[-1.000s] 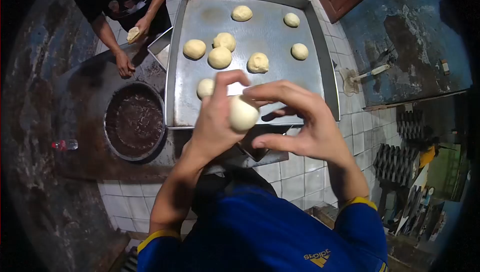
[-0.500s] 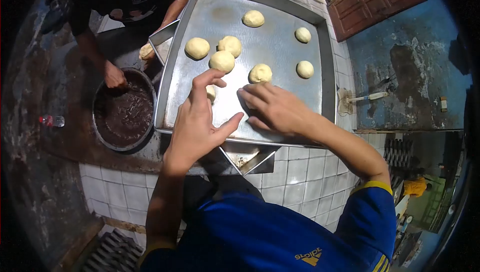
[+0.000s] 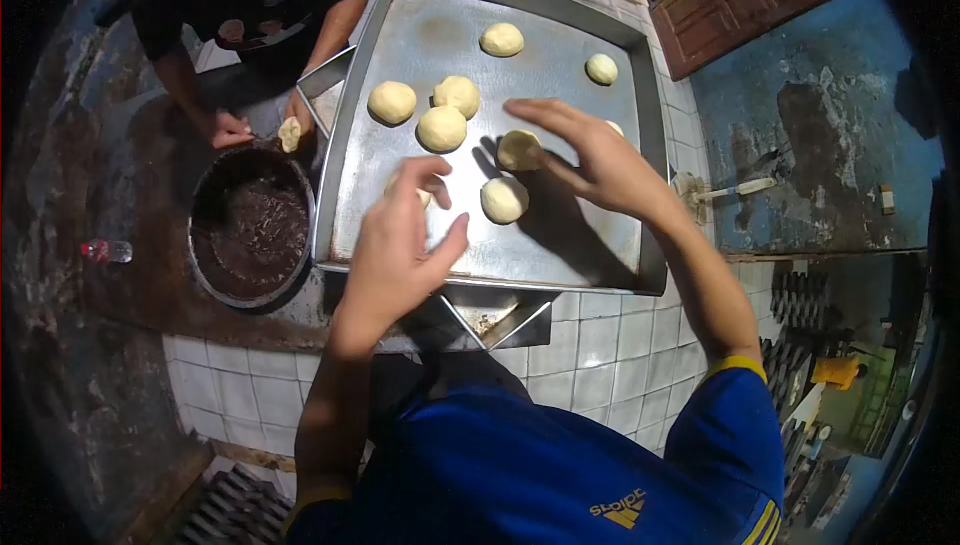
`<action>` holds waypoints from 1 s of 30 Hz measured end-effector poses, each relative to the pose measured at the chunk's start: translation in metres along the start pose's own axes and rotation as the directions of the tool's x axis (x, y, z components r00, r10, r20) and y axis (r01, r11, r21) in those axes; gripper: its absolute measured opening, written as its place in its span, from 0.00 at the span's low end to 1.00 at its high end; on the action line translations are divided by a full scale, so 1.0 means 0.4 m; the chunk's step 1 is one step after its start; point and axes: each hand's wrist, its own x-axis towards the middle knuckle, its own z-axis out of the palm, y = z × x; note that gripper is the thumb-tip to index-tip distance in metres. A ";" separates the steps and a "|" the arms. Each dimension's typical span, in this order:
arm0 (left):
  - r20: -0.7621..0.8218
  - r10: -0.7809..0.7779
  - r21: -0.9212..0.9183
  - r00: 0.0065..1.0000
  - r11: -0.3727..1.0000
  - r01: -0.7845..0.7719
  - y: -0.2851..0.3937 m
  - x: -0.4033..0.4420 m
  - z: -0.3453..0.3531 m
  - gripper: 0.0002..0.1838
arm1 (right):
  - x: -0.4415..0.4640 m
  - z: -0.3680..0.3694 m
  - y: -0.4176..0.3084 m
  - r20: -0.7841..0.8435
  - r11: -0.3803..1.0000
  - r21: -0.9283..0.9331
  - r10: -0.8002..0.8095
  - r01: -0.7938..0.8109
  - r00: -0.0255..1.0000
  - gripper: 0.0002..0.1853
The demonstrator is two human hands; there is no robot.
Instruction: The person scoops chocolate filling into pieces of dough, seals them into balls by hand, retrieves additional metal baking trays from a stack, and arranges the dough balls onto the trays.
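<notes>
Several pale dough balls lie on a large metal tray (image 3: 600, 255). My left hand (image 3: 390, 255) hovers at the tray's near left, fingers curled loosely with thumb apart, holding nothing; its fingers partly cover one dough ball (image 3: 426, 196). My right hand (image 3: 610, 165) is open above the tray's right half. Its thumb comes over the edge of a shaded dough ball (image 3: 519, 151); I cannot tell if they touch. Just below that sits another dough ball (image 3: 504, 201) in the light. Farther left, two dough balls (image 3: 442, 130) press together.
A round pan of dark brown filling (image 3: 250, 235) stands left of the tray. Beyond it, a co-worker holds a flattened dough piece (image 3: 289, 135). A small bottle (image 3: 106, 251) lies at the far left. A brush (image 3: 738, 189) rests to the right.
My right hand has lifted and moved right and away from me, uncovering the near dough ball. My left hand shifted slightly. The co-worker's hand has come out of the pan toward the dough piece.
</notes>
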 end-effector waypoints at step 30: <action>-0.547 -0.092 -0.485 0.832 0.845 -0.226 0.081 -0.035 -0.161 0.28 | 0.151 0.462 -0.457 -0.761 0.842 0.454 0.195 0.293 0.619 0.15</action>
